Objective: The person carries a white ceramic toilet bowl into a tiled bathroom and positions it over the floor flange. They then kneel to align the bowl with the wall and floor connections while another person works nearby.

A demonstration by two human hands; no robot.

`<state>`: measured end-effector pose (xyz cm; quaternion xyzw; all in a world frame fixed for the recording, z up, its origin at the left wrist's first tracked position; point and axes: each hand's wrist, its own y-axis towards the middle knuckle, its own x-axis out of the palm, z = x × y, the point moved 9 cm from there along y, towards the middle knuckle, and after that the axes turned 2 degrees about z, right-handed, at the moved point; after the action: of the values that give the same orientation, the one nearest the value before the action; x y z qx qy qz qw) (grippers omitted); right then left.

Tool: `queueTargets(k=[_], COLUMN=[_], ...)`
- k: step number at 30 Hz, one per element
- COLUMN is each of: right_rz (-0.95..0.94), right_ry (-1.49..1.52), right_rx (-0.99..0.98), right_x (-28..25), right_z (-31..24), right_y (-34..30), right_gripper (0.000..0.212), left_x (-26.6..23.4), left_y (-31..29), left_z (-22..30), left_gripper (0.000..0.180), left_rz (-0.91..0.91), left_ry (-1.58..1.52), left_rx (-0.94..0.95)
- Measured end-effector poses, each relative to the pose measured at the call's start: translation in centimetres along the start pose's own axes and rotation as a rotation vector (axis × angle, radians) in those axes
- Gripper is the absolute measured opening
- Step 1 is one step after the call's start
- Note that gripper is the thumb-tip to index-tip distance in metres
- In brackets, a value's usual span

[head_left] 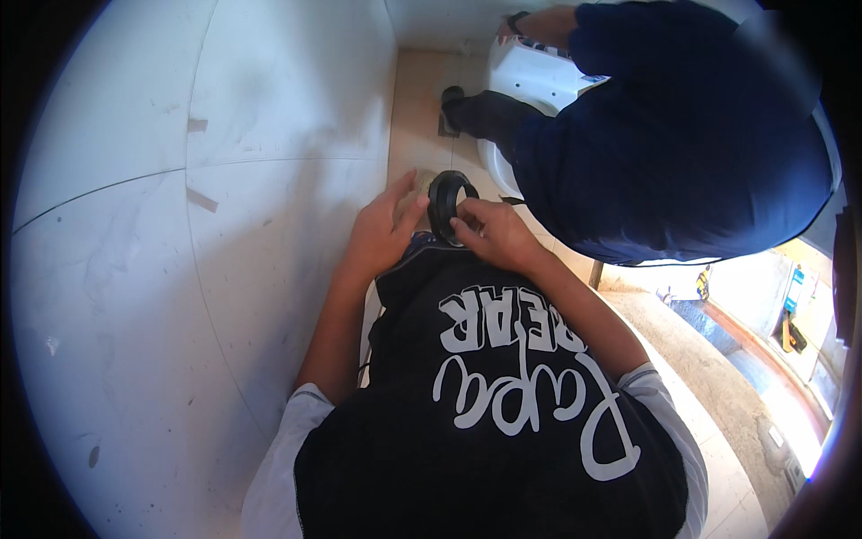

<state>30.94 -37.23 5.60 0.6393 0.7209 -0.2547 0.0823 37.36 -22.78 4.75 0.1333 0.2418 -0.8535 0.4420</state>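
A black ring (440, 205), looking like a rubber seal, stands tilted in front of my torso. My right hand (498, 235) pinches its right rim between thumb and fingers. Just left of the ring is my left hand (382, 232), its fingers stretched out and its thumb apart from them. The thumb tip comes close to the ring's left side; whether it touches, I cannot tell. Something pale and blurred shows behind the left fingers, too unclear to name.
A co-worker in dark blue (664, 162) bends close on my right, one hand on a white ceramic toilet (530, 90). A pale wall (180, 251) rises at my left. Beyond a rough ledge (700, 359) at right lie yellow-and-black tools (790, 334).
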Motion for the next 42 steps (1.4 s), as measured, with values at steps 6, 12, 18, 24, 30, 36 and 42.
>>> queueTargets(k=[6, 12, 18, 24, 30, 36, 42], right_rz=[0.048, 0.176, 0.459, 0.59, 0.607, 0.681, 0.849], right_ry=[0.016, 0.199, 1.05, 1.33, 1.425, 1.444, 1.435], right_rx=[-0.006, 0.162, 0.292, 0.268, 0.213, 0.189, 0.262], right_x=[-0.4, -1.4, -3.5, -5.2, -5.8, -8.0, -9.6], right_z=[0.6, 4.9, 12.3, 16.6, 18.2, 20.7, 26.3], right_y=[0.1, -0.8, 0.4, -1.3, -3.1, -5.6, -8.5], right_gripper=[0.019, 0.021, 0.02, 0.018, 0.01, 0.008, 0.011], left_x=[0.1, 0.7, 3.0, 8.7, 10.6, 12.1, 13.9], left_y=[0.1, -1.0, 0.2, -3.0, -2.7, -1.8, -1.7], left_z=[-0.4, -2.3, -10.0, -17.8, -18.3, -15.6, -15.0], left_gripper=[0.055, 0.051, 0.054, 0.063, 0.068, 0.067, 0.063], left_rz=[-0.012, -0.039, -0.188, -0.688, -0.673, -0.569, -0.578], left_ry=[-0.049, 0.018, 0.216, 0.544, 0.463, 0.47, 0.451], left_rx=[-0.029, -0.085, -0.223, -0.405, -0.432, -0.305, -0.299])
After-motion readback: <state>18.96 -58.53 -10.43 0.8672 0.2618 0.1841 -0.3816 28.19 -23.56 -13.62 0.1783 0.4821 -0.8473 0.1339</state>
